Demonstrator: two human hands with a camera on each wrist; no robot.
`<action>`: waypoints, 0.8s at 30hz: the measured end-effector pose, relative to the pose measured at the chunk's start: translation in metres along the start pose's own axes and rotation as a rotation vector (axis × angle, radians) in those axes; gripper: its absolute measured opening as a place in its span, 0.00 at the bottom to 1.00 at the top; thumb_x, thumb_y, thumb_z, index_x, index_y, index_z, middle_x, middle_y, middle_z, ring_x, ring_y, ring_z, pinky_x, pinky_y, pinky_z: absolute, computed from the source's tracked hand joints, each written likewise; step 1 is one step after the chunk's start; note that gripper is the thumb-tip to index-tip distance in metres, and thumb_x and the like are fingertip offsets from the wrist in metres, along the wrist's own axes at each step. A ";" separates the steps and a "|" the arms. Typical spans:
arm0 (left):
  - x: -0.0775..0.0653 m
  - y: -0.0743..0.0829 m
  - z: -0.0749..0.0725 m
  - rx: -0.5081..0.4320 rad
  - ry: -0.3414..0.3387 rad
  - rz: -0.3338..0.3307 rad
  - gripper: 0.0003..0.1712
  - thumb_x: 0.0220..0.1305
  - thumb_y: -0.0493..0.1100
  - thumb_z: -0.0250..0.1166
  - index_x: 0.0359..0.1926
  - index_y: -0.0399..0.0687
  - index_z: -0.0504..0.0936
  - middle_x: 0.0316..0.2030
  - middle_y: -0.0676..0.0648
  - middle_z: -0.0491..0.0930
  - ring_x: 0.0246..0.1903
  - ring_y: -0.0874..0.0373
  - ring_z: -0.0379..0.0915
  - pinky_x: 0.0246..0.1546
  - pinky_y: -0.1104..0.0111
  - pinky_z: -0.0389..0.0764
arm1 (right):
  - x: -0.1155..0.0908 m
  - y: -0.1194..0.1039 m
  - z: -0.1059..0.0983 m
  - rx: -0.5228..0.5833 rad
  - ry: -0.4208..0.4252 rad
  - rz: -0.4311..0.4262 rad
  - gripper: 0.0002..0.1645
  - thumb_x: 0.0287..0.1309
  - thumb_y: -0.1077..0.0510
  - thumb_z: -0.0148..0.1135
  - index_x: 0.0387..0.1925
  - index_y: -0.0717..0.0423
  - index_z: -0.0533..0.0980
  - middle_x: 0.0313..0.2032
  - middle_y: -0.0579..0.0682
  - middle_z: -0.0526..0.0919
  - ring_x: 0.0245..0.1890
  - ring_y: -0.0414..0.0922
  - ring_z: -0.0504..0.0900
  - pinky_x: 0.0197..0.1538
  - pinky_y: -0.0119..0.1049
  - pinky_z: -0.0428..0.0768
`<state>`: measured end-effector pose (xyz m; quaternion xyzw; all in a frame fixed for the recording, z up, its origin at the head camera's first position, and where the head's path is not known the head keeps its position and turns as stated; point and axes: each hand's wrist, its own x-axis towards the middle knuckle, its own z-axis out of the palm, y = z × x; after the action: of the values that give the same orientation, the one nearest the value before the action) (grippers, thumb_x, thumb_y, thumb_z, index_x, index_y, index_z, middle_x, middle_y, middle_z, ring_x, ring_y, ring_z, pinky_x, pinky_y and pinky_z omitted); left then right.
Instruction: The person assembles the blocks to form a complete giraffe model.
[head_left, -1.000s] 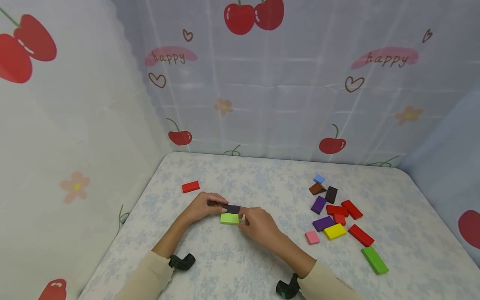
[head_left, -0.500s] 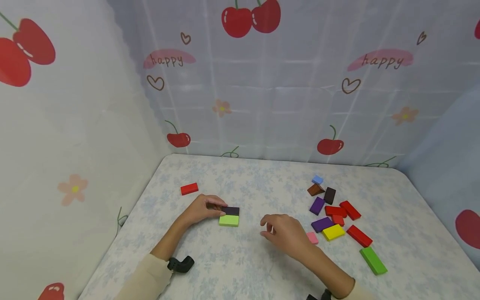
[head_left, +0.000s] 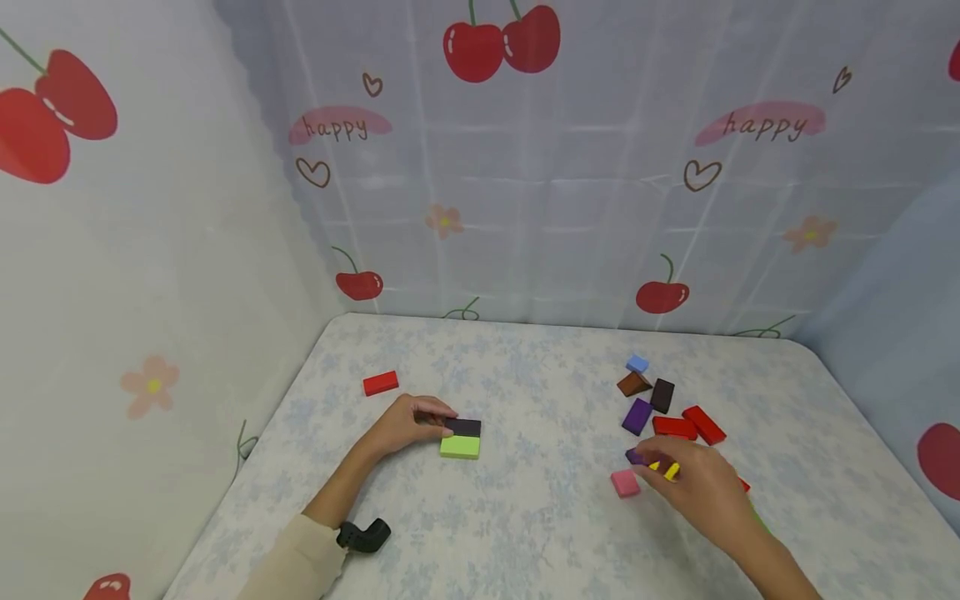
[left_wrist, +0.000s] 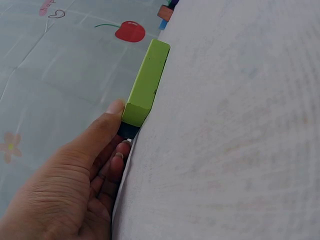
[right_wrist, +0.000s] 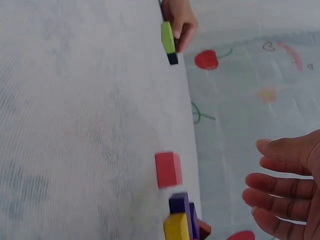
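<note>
My left hand pinches the left end of a black block, which lies against the far side of a light green block. In the left wrist view the thumb touches the seam by the green block. My right hand hovers over a yellow block and a purple block, partly hiding both. Its fingers are spread and hold nothing in the right wrist view. A pink block lies just left of that hand.
Beyond the right hand lie red blocks, another purple block, a dark block, a brown wedge and a light blue piece. A red block lies at the back left. Patterned curtains stand behind the table.
My right hand has left the black and green blocks and moved right, to above the yellow and purple blocks. The left hand has stayed on the black block.
</note>
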<state>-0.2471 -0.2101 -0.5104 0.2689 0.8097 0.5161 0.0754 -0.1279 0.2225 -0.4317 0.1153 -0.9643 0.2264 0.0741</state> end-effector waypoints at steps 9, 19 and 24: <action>0.002 -0.029 0.000 0.026 0.006 -0.002 0.17 0.60 0.37 0.75 0.51 0.42 0.88 0.48 0.46 0.87 0.41 0.59 0.79 0.38 0.71 0.78 | -0.025 0.051 -0.021 -0.096 0.087 0.092 0.25 0.46 0.55 0.82 0.46 0.61 0.84 0.32 0.52 0.86 0.25 0.42 0.76 0.24 0.31 0.75; 0.004 -0.034 0.002 0.003 -0.005 0.039 0.16 0.59 0.42 0.76 0.50 0.50 0.90 0.47 0.50 0.87 0.42 0.58 0.80 0.39 0.69 0.79 | -0.046 0.098 -0.026 -0.123 -0.137 0.300 0.33 0.49 0.48 0.80 0.49 0.66 0.79 0.32 0.50 0.83 0.29 0.45 0.77 0.29 0.40 0.81; 0.005 -0.033 0.000 0.008 -0.010 0.032 0.16 0.59 0.45 0.76 0.50 0.56 0.90 0.47 0.54 0.87 0.43 0.56 0.80 0.39 0.68 0.80 | -0.053 0.118 -0.022 -0.130 -0.223 0.370 0.40 0.46 0.39 0.79 0.48 0.67 0.78 0.31 0.47 0.81 0.28 0.43 0.75 0.29 0.38 0.76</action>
<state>-0.2629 -0.2180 -0.5385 0.2849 0.8068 0.5128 0.0700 -0.1046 0.3449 -0.4722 -0.0443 -0.9839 0.1594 -0.0684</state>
